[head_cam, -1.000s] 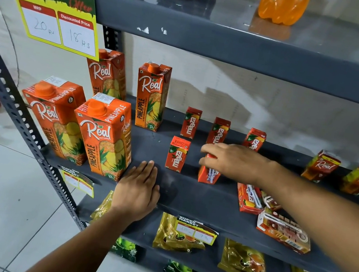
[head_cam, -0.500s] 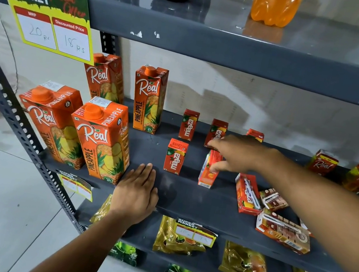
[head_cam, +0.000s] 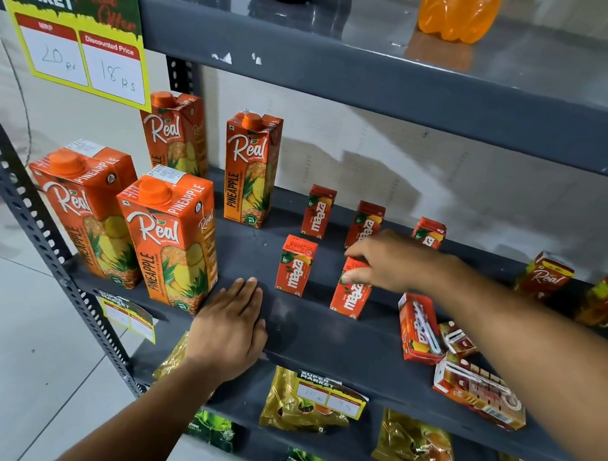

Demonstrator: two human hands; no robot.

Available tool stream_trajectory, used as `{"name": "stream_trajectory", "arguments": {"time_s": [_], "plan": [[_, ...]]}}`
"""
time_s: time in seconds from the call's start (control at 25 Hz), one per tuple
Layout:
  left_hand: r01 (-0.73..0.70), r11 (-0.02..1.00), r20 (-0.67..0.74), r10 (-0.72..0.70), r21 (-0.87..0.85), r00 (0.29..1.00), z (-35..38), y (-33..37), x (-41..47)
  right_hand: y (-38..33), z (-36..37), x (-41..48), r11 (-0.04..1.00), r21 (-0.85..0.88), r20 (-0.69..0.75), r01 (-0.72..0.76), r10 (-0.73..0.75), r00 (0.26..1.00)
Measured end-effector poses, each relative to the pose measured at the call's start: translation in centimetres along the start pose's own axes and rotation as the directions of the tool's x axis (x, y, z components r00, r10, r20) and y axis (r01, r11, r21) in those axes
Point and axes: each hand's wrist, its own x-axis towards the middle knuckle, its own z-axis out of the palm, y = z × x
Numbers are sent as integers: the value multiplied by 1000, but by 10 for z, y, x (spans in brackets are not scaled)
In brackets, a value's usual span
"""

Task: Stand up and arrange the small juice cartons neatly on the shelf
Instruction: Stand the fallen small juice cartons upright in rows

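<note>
Small red Maaza cartons stand on the grey shelf [head_cam: 316, 337]: three in a back row [head_cam: 318, 212], one in front [head_cam: 295, 266]. My right hand [head_cam: 393, 261] grips the top of another upright Maaza carton [head_cam: 350, 295] in the front row. To its right a Maaza carton [head_cam: 418, 330] lies flat, beside a small tipped carton [head_cam: 458, 338] and a Real carton [head_cam: 480, 392] on its side. Two small Real cartons [head_cam: 546, 275] stand at the back right. My left hand [head_cam: 229, 328] rests flat on the shelf's front edge, fingers together, holding nothing.
Several large Real pineapple cartons [head_cam: 168, 239] stand at the shelf's left. Soda bottles [head_cam: 458, 6] sit on the shelf above, with a price sign [head_cam: 74, 31] on its edge. Snack pouches [head_cam: 305, 403] fill the shelf below. A slotted steel upright [head_cam: 35, 213] runs down the left.
My right hand lifted toward the back row, then came back down onto the top of the front-row Maaza carton. The left hand stayed flat on the shelf edge.
</note>
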Motion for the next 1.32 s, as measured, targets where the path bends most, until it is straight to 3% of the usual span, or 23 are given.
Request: {"name": "stream_trajectory", "arguments": {"time_s": [0.12,0.28,0.36,0.48,0.68,0.76,1.0,1.12,1.24,1.32], "plan": [[1,1000,-3,-1,-8,1000,1,0,-1,3,1,-3,1000,16,16,-22,21,1000],[2,1000,-6,-2,-3,1000,1,0,0,37,-7,-5,986,70,-114,-148,155,981],[5,1000,-4,-5,-7,1000,2,0,0,62,0,-11,948,-14,-32,-318,318,948],[-4,1000,-2,4,-5,1000,2,-1,0,74,33,-22,853,-94,173,-513,522,835],[7,1000,3,-7,0,1000,4,0,0,68,57,-30,773,-179,232,-609,635,737],[4,1000,-2,-4,0,1000,3,0,1,65,68,-36,764,-214,184,-609,644,743],[15,1000,8,-15,11,1000,3,1,1,65,54,-36,861,24,-89,-509,509,856],[13,1000,16,-14,14,1000,3,0,2,67,36,-37,930,-269,-223,-251,194,955],[17,1000,14,-17,15,1000,4,-1,2,72,26,-40,831,-551,-86,70,-140,986],[18,1000,15,-18,13,1000,4,-1,2,80,24,-44,819,-547,-30,173,-226,974]]}}
